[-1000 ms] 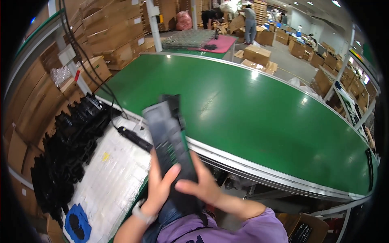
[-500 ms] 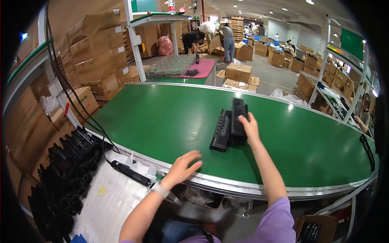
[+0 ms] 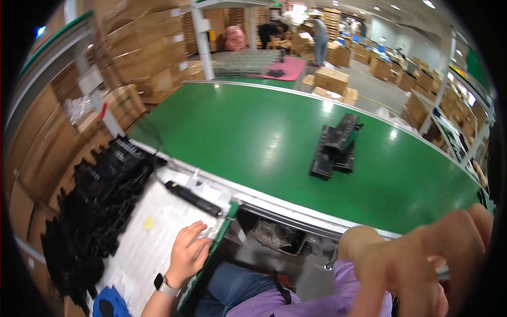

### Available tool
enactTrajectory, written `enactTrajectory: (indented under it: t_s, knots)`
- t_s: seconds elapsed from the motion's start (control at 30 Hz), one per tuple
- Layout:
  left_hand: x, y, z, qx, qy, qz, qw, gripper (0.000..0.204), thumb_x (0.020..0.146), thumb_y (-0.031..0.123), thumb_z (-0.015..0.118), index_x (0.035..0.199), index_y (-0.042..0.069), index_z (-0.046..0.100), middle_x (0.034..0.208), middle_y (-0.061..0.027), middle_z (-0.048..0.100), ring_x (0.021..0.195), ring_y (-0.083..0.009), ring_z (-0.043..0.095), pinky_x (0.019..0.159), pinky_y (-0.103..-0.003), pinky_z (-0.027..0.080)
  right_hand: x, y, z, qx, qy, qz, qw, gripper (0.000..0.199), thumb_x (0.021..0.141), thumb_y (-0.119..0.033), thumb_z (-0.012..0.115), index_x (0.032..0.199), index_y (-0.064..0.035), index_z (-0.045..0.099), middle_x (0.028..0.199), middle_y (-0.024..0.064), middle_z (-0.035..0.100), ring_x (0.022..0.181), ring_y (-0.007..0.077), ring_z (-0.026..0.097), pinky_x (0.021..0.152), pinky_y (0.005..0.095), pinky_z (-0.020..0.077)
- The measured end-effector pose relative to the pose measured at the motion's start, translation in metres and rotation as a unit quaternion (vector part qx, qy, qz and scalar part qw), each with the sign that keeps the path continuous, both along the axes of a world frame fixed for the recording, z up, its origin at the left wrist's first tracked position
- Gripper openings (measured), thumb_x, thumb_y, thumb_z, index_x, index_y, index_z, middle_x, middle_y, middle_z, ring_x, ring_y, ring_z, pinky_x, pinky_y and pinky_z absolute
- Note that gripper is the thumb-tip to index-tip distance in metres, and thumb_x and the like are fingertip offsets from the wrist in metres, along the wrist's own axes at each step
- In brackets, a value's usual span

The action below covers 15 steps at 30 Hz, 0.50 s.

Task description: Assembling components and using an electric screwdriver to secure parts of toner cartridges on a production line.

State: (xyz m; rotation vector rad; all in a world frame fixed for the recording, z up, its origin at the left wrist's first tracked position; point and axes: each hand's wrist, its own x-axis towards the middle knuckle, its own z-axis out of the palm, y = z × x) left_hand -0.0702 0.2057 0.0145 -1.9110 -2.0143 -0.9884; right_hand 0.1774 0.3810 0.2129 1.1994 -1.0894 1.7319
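Observation:
My left hand (image 3: 188, 251) hovers over or rests on the white-covered side bench (image 3: 140, 240), fingers apart, holding nothing. A watch is on that wrist. Just beyond it lies a black electric screwdriver (image 3: 194, 198) with a cable. My right hand (image 3: 417, 259) is raised very near the camera at the lower right, blurred, its fingers bent but apart; nothing shows in it. Long black plastic housings (image 3: 340, 134) lie on the green worktable (image 3: 237, 127), one leaning across the others. Neither hand touches them.
A heap of black plastic parts (image 3: 100, 195) lines the bench's left side. Blue cloth (image 3: 111, 304) lies at its near end. Stacked cartons (image 3: 142, 47) stand at the left. Beyond the worktable are a pink mat (image 3: 290, 68), a carton (image 3: 331, 80) and other people.
My right hand has let go of the black housing, which now leans across the others, and has come up near the camera. My left hand moved back from the worktable's edge to the bench. The view shifted.

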Motion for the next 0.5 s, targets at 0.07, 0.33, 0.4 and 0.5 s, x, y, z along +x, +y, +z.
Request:
enactTrajectory:
  t_s: [0.07,0.33,0.4,0.5]
  knots:
    - [-0.002,-0.018,-0.003,0.004,0.003,0.008,1.0,0.017,0.068,0.001,0.063,0.084,0.004,0.063,0.109,-0.015,0.058,0.105,-0.0328,0.056,0.085,-0.041,0.046,-0.007,-0.021,0.001,-0.027,0.026,0.139,0.99,0.012,0.087,-0.011,0.056,0.094,-0.0021,0.05,0.098,0.0194,0.055,0.073,0.0284,0.062,0.077,0.0438,0.0478]
    - [-0.037,-0.128,-0.015,0.047,-0.005,0.142,0.989,0.012,0.071,0.002,0.062,0.083,0.003,0.063,0.104,-0.012,0.06,0.099,-0.0298,0.058,0.081,-0.037,0.047,-0.116,-0.052,-0.038,0.417,0.084,0.567,0.706,0.023,0.088,-0.014,0.052,0.105,0.0012,0.053,0.102,0.0205,0.055,0.088,0.0329,0.056,0.072,0.0436,0.0451]
    - [-0.045,-0.138,-0.009,0.076,0.003,0.148,0.986,0.011,0.072,0.002,0.062,0.083,0.002,0.063,0.101,-0.0119,0.06,0.096,-0.0295,0.059,0.08,-0.037,0.048,-0.136,-0.051,-0.058,0.521,0.005,0.417,0.745,0.023,0.087,-0.02,0.057,0.081,0.0019,0.061,0.083,0.0194,0.058,0.067,0.0302,0.056,0.061,0.0409,0.0464]
    - [-0.052,-0.193,-0.027,0.14,-0.119,0.344,0.921,0.009,0.073,0.002,0.06,0.081,0.001,0.062,0.088,-0.0127,0.061,0.083,-0.0292,0.059,0.072,-0.035,0.048,-0.218,-0.103,-0.066,0.507,-0.268,0.062,0.817,0.02,0.082,-0.017,0.063,0.093,0.0002,0.063,0.087,0.0084,0.066,0.075,0.0174,0.064,0.069,0.0285,0.0496]
